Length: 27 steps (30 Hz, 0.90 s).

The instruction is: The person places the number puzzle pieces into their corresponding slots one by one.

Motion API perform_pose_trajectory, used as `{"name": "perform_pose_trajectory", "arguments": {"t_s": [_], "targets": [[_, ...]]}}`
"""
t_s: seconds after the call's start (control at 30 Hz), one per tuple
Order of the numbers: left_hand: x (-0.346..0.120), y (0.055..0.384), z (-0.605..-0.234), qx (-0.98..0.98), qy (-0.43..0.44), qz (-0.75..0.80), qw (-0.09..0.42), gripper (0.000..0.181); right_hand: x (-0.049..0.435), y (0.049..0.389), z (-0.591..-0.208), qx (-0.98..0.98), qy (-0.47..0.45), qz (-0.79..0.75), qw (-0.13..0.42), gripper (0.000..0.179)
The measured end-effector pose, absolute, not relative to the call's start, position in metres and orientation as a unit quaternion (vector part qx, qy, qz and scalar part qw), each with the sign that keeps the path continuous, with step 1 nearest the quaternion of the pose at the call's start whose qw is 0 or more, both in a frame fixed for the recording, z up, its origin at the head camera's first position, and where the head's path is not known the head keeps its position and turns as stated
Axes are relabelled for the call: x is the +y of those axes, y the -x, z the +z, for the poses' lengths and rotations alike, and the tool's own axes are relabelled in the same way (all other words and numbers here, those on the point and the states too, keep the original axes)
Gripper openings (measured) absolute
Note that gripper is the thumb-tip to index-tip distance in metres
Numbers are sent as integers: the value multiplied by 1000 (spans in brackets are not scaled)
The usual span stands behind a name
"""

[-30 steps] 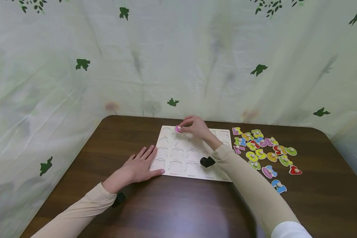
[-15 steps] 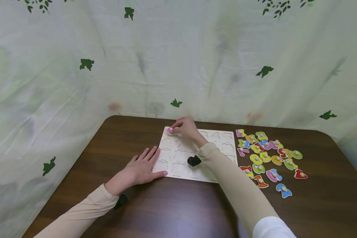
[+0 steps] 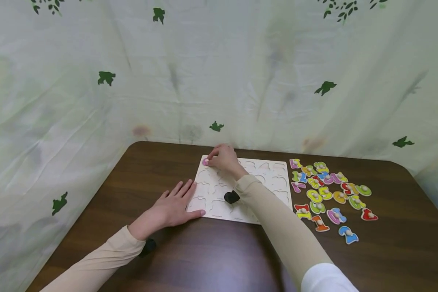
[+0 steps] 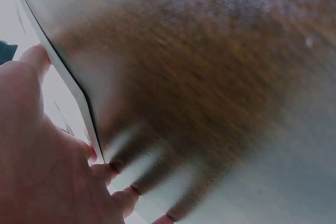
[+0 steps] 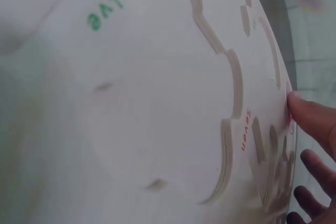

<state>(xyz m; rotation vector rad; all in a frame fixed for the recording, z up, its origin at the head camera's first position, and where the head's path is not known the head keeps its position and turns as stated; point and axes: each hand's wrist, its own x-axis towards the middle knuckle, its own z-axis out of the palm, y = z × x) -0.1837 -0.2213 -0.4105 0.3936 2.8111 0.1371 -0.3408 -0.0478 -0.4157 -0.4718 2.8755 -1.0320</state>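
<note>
A pale wooden number puzzle board (image 3: 273, 171) with number-shaped recesses lies on the table. My right hand (image 3: 224, 159) reaches over its far left corner and pinches a small pink puzzle piece (image 3: 205, 162) there; the fingers cover part of it, so its number cannot be read. In the right wrist view, the board (image 5: 157, 103) shows the words "Twelve" and "Seven", with the right thumb and fingers (image 5: 315, 121) beyond. My left hand (image 3: 171, 209) rests with spread fingers at the board's left edge, thumb on the near left corner. The left wrist view shows the hand (image 4: 47, 166) along that edge.
Several coloured number pieces with knobs lie right of the board, among them a blue one (image 3: 348, 234), a red one (image 3: 369, 214) and an orange one (image 3: 320, 223). The dark wooden table (image 3: 204, 251) meets a pale curtain (image 3: 241, 81) behind.
My right hand has moved left across the board with the pink puzzle piece, to the far left corner, and lowered slightly. The head view has shifted a little. My left hand stays at the edge.
</note>
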Motion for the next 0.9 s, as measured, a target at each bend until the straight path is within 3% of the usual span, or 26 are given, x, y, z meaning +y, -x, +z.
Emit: {"name": "perform_pose_trajectory", "arguments": {"t_s": [0.37, 0.9], "targets": [[-222, 184, -409, 977, -137, 47, 156, 100, -39, 350, -421, 907, 206, -365, 35, 14], [-222, 185, -412, 976, -131, 46, 167, 100, 8, 348, -401, 855, 299, -415, 83, 29]]}}
